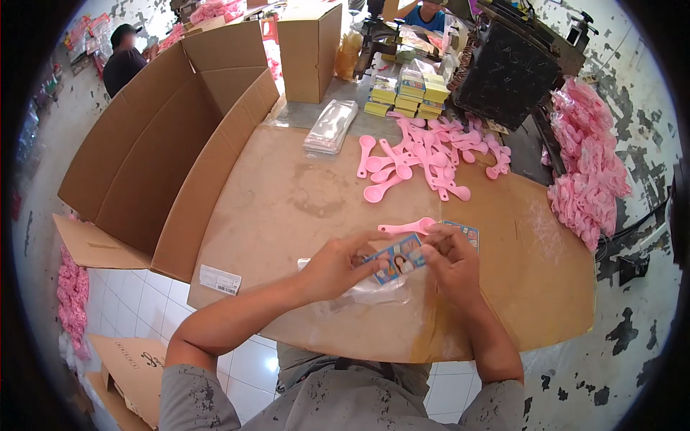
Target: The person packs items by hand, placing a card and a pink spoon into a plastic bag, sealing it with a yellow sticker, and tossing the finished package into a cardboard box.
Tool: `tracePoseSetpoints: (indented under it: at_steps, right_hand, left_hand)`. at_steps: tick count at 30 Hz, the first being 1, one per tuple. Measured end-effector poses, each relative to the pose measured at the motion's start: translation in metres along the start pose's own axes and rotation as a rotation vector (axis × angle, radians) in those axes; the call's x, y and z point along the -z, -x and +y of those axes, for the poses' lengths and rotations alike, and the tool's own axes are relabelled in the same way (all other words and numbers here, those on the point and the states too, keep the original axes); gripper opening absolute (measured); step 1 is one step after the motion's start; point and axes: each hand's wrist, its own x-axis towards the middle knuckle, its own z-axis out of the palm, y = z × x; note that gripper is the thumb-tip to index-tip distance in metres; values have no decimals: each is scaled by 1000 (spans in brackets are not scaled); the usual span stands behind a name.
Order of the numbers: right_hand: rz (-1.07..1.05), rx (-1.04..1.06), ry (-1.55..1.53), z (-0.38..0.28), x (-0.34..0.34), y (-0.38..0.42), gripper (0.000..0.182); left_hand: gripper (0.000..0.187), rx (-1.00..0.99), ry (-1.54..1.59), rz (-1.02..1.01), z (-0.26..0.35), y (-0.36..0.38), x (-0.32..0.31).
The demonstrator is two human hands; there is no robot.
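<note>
A small blue printed card (399, 261) is held up between both hands above the table. My left hand (336, 268) pinches its left end between thumb and fingers. At the card's right end, my right hand (453, 264) has its thumb and bent fingers closed on it. Just behind the card is a pink measuring spoon (394, 230), its bowl right by my right fingertips. More blue cards (470, 234) lie partly hidden behind my right hand. Clear plastic bags (381, 293) lie under my hands.
A heap of pink spoons (431, 154) spreads across the table's far side. Behind it stand stacked card bundles (413, 93); a pile of clear bags (331, 126) lies nearby. A large open carton (215, 172) borders the left. Bagged pink spoons (586, 158) hang at right. Two people sit farther back.
</note>
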Motion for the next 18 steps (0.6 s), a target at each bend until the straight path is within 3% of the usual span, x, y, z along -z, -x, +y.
tracePoseSetpoints:
  at_steps: [2,5,8,11,14,18]
  right_hand:
    - [4,10,-41,4,6,-2,21]
    - [-212,159,446,0,8,0,24]
    - [-413,300,450,3,3,-6,26]
    - [-456,331,540,9,16,-13,30]
    - [-206,423,759,12,20,-25,29]
    - [-219,559,1168,14,15,-40,26]
  left_hand:
    - [49,2,160,45,-10,-4,0]
    - [44,-74,169,82,-18,-4,-3]
    - [39,24,-12,35,-12,0,2]
    - [36,87,-34,27,-9,0,3]
    - [39,69,95,53,-9,-3,2]
    - [39,75,201,41,-12,-5,4]
